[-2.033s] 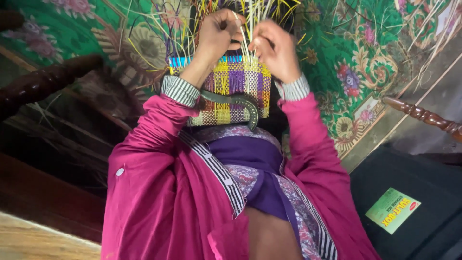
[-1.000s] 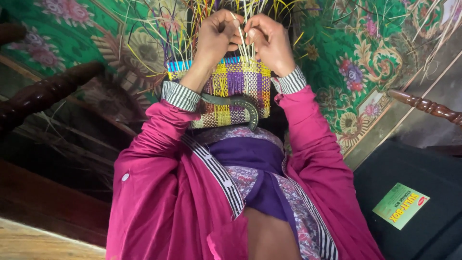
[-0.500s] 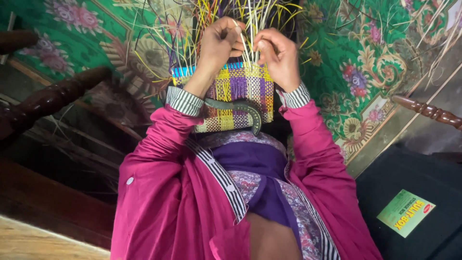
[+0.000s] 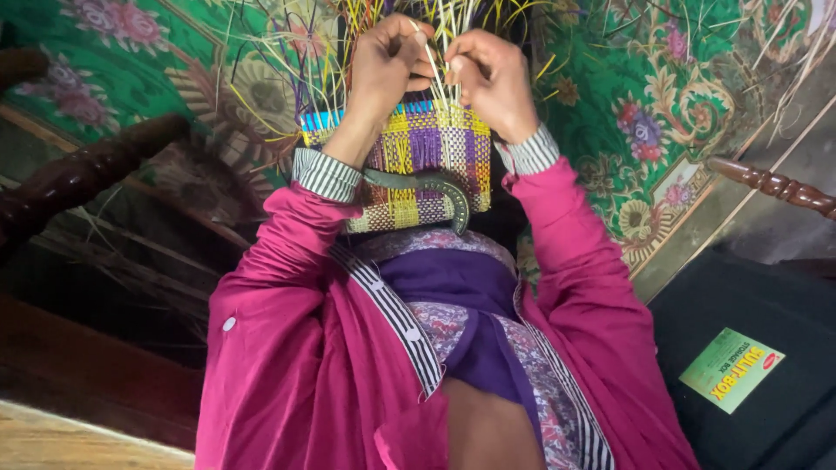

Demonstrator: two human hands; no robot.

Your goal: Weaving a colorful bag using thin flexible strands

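While hands seemingly pinch strips.

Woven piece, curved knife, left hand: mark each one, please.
woven piece (image 4: 435, 144), head view, on its purple and yellow checked face.
curved knife (image 4: 435, 184), head view, on the blade's bend.
left hand (image 4: 387, 61), head view, on its back.

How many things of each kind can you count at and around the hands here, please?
Hands: 2, left hand and right hand, both pinching loose straw strands
Woven plaid piece: 1
Curved sickle: 1
Dark turned wooden rails: 2
Black box with a green label: 1
Floral green mat: 1
Total: 8; the strands are too many to count.
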